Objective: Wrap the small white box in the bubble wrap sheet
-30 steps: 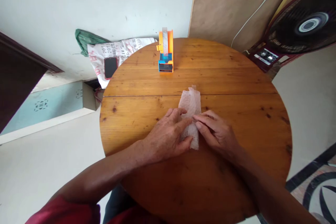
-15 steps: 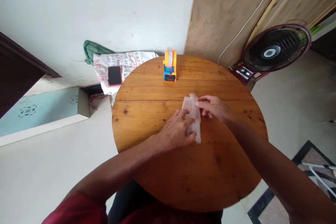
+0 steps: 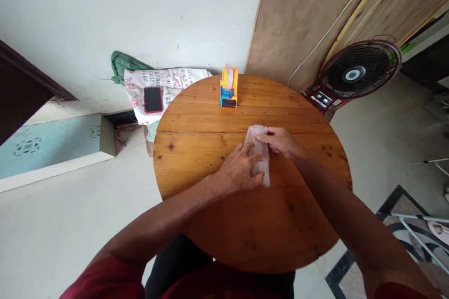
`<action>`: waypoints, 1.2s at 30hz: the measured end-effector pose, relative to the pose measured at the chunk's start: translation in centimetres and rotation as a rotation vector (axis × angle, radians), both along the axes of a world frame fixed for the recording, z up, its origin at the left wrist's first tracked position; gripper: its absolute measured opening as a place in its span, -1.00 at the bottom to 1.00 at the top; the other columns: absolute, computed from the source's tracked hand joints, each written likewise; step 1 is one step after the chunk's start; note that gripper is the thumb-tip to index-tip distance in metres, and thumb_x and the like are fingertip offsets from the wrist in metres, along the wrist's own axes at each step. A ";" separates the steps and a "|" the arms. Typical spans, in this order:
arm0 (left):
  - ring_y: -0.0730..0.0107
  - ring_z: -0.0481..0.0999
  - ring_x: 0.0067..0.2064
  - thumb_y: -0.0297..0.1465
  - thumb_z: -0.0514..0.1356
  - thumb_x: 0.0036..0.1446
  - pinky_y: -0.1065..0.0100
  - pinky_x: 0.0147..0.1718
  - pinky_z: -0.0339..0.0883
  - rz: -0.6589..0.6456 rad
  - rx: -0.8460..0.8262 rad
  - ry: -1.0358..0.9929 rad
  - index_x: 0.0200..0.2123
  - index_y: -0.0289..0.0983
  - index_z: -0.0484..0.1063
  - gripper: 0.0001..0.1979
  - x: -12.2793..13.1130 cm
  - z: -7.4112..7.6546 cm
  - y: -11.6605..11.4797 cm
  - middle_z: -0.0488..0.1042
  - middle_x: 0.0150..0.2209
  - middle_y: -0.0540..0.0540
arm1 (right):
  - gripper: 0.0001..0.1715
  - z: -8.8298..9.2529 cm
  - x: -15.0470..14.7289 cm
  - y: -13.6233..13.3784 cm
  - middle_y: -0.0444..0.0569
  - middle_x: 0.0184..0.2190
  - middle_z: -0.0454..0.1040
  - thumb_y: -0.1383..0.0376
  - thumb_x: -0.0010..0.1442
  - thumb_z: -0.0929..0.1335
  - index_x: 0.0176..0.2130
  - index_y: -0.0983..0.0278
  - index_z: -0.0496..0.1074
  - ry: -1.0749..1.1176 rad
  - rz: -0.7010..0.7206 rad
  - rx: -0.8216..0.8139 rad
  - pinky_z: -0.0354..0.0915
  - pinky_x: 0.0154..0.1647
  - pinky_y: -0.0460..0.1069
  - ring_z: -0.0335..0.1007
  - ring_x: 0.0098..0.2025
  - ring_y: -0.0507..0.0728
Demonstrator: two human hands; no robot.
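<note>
A folded strip of clear bubble wrap [image 3: 258,147] lies lengthwise on the round wooden table [image 3: 196,149]. My left hand [image 3: 240,166] rests on its left side, fingers spread and pressing it down. At the strip's upper right edge is my right hand [image 3: 278,141]. Its thumb lies over the wrap and the fingers are bent at the edge, seemingly pinching it; their tips are partly hidden. Whatever the wrap may enclose does not show.
An orange and blue tape dispenser [image 3: 229,88] stands at the table's far edge. Beyond the left edge, a phone [image 3: 153,99] lies on a printed white sack [image 3: 135,84]. A fan [image 3: 354,74] stands to the right, and a wall [image 3: 157,9] rises behind.
My right hand has moved slightly left onto the wrap's upper right edge, and its thumb now lies on top. The raised upper edge looks flatter. My left hand stays on the wrap.
</note>
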State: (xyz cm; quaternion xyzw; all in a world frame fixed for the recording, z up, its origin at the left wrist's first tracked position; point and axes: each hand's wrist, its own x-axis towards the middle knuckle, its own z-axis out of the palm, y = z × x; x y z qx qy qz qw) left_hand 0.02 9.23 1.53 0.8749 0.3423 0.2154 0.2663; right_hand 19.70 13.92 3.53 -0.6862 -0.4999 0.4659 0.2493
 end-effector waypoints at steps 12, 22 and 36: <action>-0.15 0.28 0.31 -0.33 0.18 0.19 -0.19 0.23 0.28 -0.088 0.071 0.021 0.12 -0.32 0.49 -0.56 0.1 0.1 0.1 0.35 0.29 -0.32 | -0.69 -1.4 0.8 0.2 -0.18 -0.51 0.38 0.09 -0.01 0.47 -0.41 0.25 0.41 -0.094 -0.017 0.246 0.14 -0.43 -0.04 0.21 -0.46 0.02; -0.09 0.39 0.23 -0.30 0.15 0.21 -0.14 0.20 0.32 -0.115 0.073 -0.010 0.06 -0.35 0.51 -0.59 0.0 -0.1 0.4 0.49 0.16 -0.32 | -0.64 -1.4 1.0 0.5 -0.09 -0.46 0.45 0.03 0.03 0.44 -0.34 0.28 0.49 0.029 -0.023 0.189 0.20 -0.41 -0.02 0.29 -0.45 0.05; -0.09 0.40 0.20 -0.32 0.15 0.18 -0.09 0.21 0.32 -0.123 0.063 -0.047 0.05 -0.37 0.53 -0.58 0.1 -0.5 0.4 0.50 0.14 -0.30 | -0.66 -3.0 1.0 1.7 -0.20 -0.61 0.23 0.05 -0.01 0.41 -0.55 0.23 0.32 -0.271 0.052 0.325 -0.02 -0.51 -0.02 0.09 -0.51 0.02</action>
